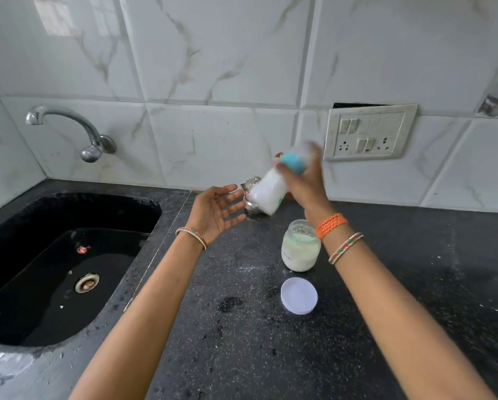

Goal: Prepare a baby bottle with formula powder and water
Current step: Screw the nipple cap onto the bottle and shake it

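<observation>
**Bottle filled and capped, being shaken; jar not yet closed**

Progress, as we judge it: powder and water look already combined. Our right hand [299,180] has its fingers curled round the neck of the baby bottle [271,194], held tilted above the counter [386,284], its body milky white and its blue collar [292,163] on. Our left hand [216,209] hovers just beside it, palm up, fingers spread and holding nothing. Left to do, we think: finish mixing, then put the white lid [299,295], lying loose, back on the open powder jar [300,246].

Hard to make out: the bottle is motion-blurred, its teat end indistinct. A small metal vessel [249,194] sits mostly hidden behind it.
</observation>
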`<action>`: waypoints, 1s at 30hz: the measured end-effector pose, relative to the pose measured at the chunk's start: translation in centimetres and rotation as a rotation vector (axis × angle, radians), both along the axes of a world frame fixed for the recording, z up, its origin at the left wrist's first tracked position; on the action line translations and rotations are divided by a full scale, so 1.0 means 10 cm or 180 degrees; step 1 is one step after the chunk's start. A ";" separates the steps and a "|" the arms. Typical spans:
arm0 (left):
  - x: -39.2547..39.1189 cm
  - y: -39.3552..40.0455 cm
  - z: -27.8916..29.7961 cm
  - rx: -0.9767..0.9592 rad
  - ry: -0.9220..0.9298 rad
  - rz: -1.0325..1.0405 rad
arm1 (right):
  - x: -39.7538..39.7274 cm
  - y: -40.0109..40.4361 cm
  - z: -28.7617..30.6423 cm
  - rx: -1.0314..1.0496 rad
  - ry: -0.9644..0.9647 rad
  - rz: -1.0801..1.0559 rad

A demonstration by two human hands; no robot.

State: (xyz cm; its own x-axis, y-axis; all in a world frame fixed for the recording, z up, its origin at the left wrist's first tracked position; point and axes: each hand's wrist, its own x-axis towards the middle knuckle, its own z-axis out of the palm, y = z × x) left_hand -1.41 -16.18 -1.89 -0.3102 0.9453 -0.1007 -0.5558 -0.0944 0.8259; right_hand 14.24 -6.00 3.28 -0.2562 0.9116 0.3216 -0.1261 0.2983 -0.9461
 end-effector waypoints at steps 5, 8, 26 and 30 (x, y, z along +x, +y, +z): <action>-0.02 -0.04 -0.03 -0.0018 -0.0035 0.0031 | 0.02 0.02 -0.30 -0.0637 -0.0013 0.0525; -0.04 -0.11 -0.11 -0.0097 -0.0005 -0.0039 | 0.04 -0.03 -0.43 -0.0849 -0.0496 0.1212; 0.16 -0.26 -0.33 -0.0855 0.1007 -0.1102 | -0.03 -0.32 -0.56 -0.1046 -0.0435 0.0605; 0.26 -0.26 -0.40 -0.0687 0.1127 -0.0642 | 0.01 -0.28 -0.47 -0.1341 -0.0725 0.0979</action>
State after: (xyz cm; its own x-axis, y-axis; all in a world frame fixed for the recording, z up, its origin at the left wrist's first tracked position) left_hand 1.16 -18.74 -5.91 -0.1730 0.9594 -0.2229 -0.2254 0.1817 0.9572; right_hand 14.35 -8.79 -1.38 -0.5504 0.8217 -0.1483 0.0737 -0.1291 -0.9889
